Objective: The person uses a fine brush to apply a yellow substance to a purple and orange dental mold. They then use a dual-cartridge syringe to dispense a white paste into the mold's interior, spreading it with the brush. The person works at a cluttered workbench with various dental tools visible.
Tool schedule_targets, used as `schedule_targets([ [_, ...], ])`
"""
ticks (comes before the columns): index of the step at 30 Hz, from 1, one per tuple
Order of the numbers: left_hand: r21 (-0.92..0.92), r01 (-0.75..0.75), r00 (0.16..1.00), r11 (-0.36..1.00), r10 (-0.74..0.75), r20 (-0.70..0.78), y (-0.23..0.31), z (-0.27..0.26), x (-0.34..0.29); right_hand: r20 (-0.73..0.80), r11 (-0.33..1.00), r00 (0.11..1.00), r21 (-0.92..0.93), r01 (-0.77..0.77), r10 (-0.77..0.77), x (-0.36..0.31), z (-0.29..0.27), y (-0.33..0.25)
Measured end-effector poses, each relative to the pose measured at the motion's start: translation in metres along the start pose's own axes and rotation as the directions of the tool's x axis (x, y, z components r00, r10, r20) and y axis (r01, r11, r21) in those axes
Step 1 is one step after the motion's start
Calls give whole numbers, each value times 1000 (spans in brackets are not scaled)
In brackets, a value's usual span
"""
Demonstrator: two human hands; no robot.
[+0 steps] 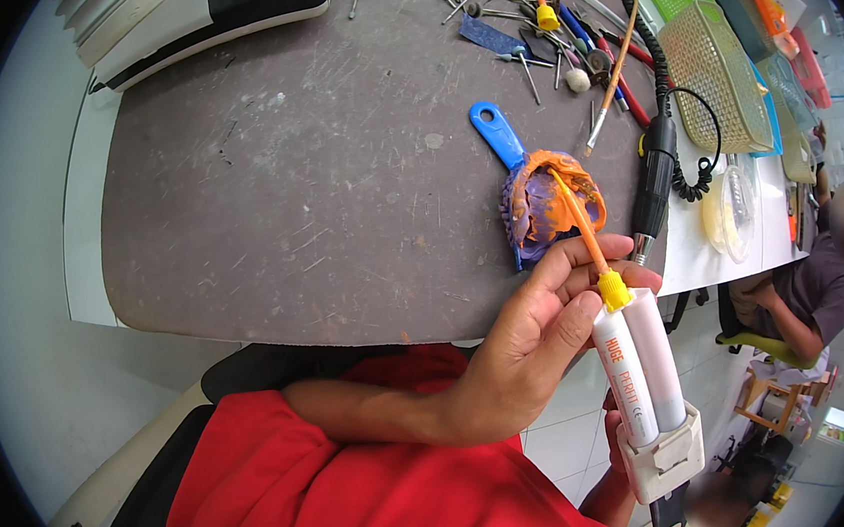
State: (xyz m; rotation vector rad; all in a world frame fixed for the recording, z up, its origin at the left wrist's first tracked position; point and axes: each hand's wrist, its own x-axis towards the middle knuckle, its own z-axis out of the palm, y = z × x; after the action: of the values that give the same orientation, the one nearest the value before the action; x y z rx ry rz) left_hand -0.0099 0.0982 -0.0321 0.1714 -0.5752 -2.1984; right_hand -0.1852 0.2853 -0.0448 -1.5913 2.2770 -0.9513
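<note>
A dental impression tray [498, 134] with a blue handle lies on the bench, filled with purple and orange impression material [575, 172]. Over the orange material reaches a slim mixing tip [589, 239] with a yellow collar; whether it touches cannot be told. The tip sits on a white double-barrel cartridge [640, 370], mounted in a dispensing gun [665, 463]. My left hand [525, 350] is closed around the cartridge's front end, thumb beside the collar. Mostly hidden behind the cartridge, my right hand [614, 435] grips the gun.
Dental burs [531, 78], a brush [614, 76] and another yellow-collared tip [546, 17] lie at the back. A corded handpiece [653, 178] rests right of the tray. Baskets [717, 77] and a clear tub [731, 211] stand farther right. Another person [812, 300] sits at right.
</note>
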Motion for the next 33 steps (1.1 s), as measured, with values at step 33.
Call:
schedule_targets([
  [33,86,-1,1000,996,-1,29,0,-1,-2,244,942,965,288,-170,100,10,-12,3],
])
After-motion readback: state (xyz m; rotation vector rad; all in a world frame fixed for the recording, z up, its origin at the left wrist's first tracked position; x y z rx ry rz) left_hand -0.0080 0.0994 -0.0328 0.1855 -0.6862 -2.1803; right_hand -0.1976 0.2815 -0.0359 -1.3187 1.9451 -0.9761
